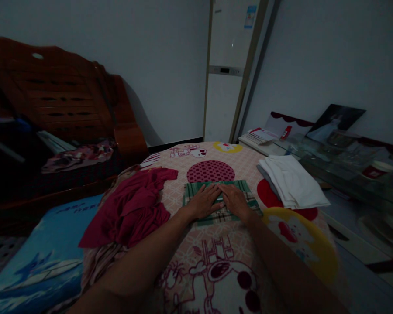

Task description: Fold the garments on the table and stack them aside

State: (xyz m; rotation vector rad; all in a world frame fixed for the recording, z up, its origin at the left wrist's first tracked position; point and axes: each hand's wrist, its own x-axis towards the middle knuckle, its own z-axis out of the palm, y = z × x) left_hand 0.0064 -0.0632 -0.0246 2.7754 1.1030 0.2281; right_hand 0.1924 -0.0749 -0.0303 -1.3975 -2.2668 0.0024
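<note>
A green plaid cloth [201, 221], folded into a flat rectangle, lies on the patterned table cover [180, 237]. My left hand [205, 202] rests palm down on its left and middle part, fingers spread. On the cloth's upper middle lies my right hand [233, 199], also flat, its fingertips meeting those of my left hand. Neither hand grips anything. Left of the cloth is a loose heap of dark red fabric [134, 209]. Folded white fabric [293, 181] is stacked to the right, with a grey piece beneath it.
A glass-topped cabinet [327, 157] with papers [260, 136], cups and a photo [336, 120] stands at the right. At the left are a wooden bench [62, 93] with crumpled clothes [80, 155] and a blue printed stool or box [49, 257]. A tall white appliance [224, 104] stands behind.
</note>
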